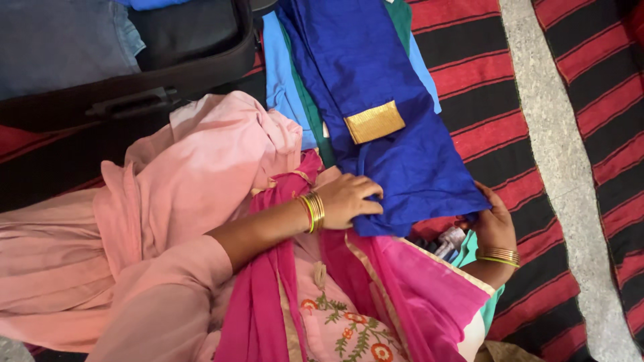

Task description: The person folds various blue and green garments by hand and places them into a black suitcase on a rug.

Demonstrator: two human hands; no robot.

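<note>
A royal blue garment (389, 100) with a gold patch (374, 121) lies stretched away from me over light blue and green cloth. My left hand (349, 199), with bangles on the wrist, pinches its near left corner. My right hand (493, 224), also bangled, grips the near right corner from underneath. Both hands are closed on the blue fabric. A magenta scarf (396, 288) and an embroidered pink garment (335, 322) cover my lap below.
A pale pink garment (201, 174) is heaped at the left. A black open suitcase (168, 60) holding denim sits at the top left. A red and black striped mat (510, 80) covers the floor, with a grey stone strip (557, 134) at the right.
</note>
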